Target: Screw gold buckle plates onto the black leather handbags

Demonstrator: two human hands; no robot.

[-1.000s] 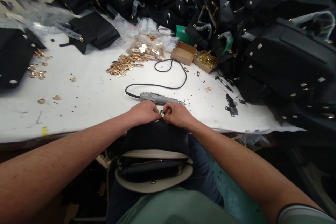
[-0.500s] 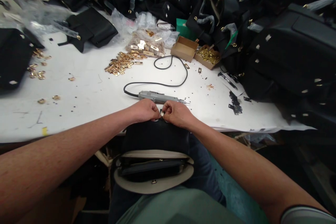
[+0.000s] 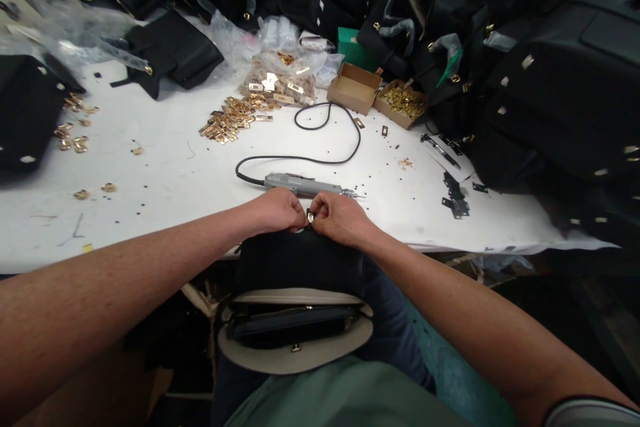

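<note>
Black leathery handbag [image 3: 300,263] at the front edge of the white table [image 3: 165,183]: left hand [image 3: 283,209] and right hand [image 3: 340,215] pinch its rectangular metal fitting [image 3: 311,217] (alignment, apparently); next likely, fastening with the grey cylindrical screwdriver [image 3: 307,185].

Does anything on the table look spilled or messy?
Yes, a bit: gold plates lie in a loose heap by a plastic bag, as if spilled, and dark specks dot the white table.
</note>
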